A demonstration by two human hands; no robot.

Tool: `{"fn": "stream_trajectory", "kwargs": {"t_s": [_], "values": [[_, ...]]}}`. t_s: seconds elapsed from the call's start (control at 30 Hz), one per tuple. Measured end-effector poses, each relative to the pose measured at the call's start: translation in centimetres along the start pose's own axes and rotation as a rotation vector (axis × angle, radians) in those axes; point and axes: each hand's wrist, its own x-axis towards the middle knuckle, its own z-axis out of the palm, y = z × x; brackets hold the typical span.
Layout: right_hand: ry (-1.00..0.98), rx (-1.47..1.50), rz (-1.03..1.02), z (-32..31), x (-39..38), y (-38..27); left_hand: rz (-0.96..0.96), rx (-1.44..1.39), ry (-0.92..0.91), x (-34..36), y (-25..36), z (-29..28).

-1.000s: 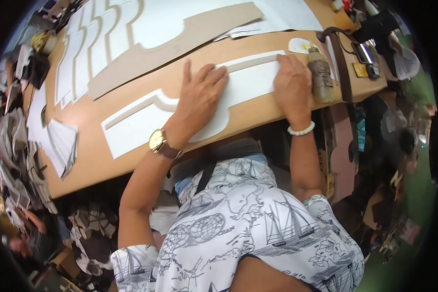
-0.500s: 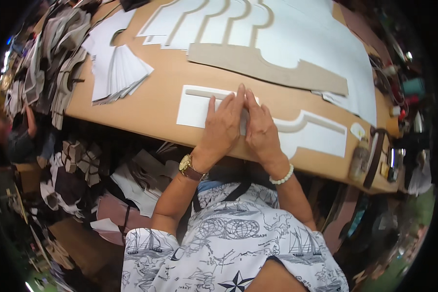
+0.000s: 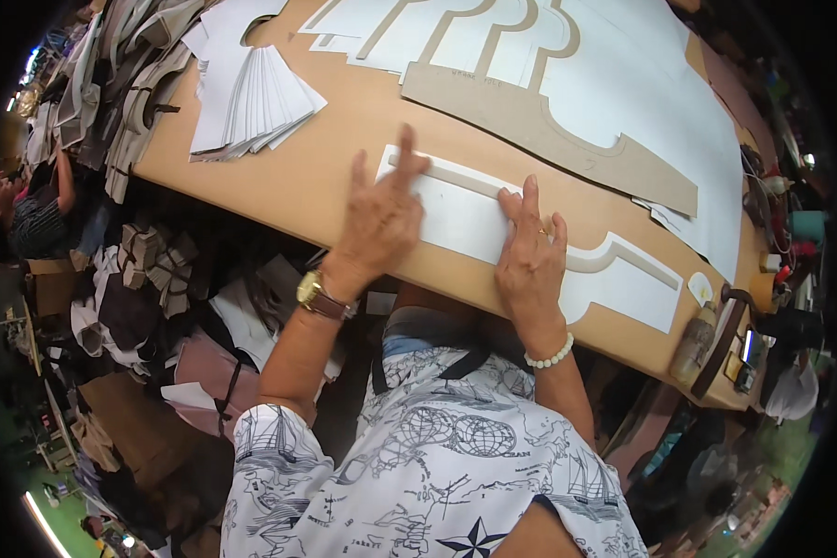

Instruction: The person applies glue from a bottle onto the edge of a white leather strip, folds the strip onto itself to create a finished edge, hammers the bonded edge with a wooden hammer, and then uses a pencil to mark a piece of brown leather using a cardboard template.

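Note:
A long white cut piece (image 3: 460, 221) with a stepped, curved outline lies flat along the near edge of the table. A narrow grey-beige strip (image 3: 465, 180) runs along its far edge. Over the piece's left end, my left hand (image 3: 379, 221) has its fingers apart, with the fingertips at the strip. My right hand (image 3: 533, 265) rests on the middle of the piece, fingers spread and fingertips at the strip; it covers part of the outline. Neither hand grips anything.
Beyond lies a beige card-like shaped panel (image 3: 493, 102) beside several white pieces with similar strips. A fanned white stack (image 3: 256, 102) sits at the far left. A bottle (image 3: 694, 344) stands at the table's right end. Bundled pieces (image 3: 153, 270) lie below, left; another person (image 3: 37, 209) is farther left.
My hands, close together at the piece's middle before, are now apart: the left has moved to the left end, the right slightly right. The whole view has shifted a little.

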Motion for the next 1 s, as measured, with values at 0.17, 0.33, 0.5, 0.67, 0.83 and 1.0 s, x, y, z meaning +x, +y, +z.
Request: {"fn": "stream_trajectory", "kwargs": {"t_s": [0.17, 0.33, 0.5, 0.67, 0.83, 1.0], "values": [[0.013, -0.017, -0.005, -0.3, 0.1, 0.5, -0.117, 0.052, 0.052, -0.3, -1.8, 0.1], [-0.026, -0.054, 0.014, -0.1, -0.4, 0.4, -0.162, 0.029, 0.020, -0.2, -1.4, -0.7], [0.008, -0.008, -0.098, -1.8, -3.6, -0.4, -0.102, 0.269, -0.016, 0.6, 1.3, -0.3], [0.073, -0.044, -0.043, -2.8, -6.3, 0.6, 0.211, -0.175, -0.151, -0.6, 8.9, 3.1], [0.173, -0.001, 0.063, -2.2, -6.6, 0.9, 0.117, -0.193, -0.198, -1.3, 9.9, 5.3], [0.140, -0.108, 0.141, -5.2, -7.1, 4.0, 0.173, -0.145, -0.161, -1.5, 9.5, 5.0]]}}
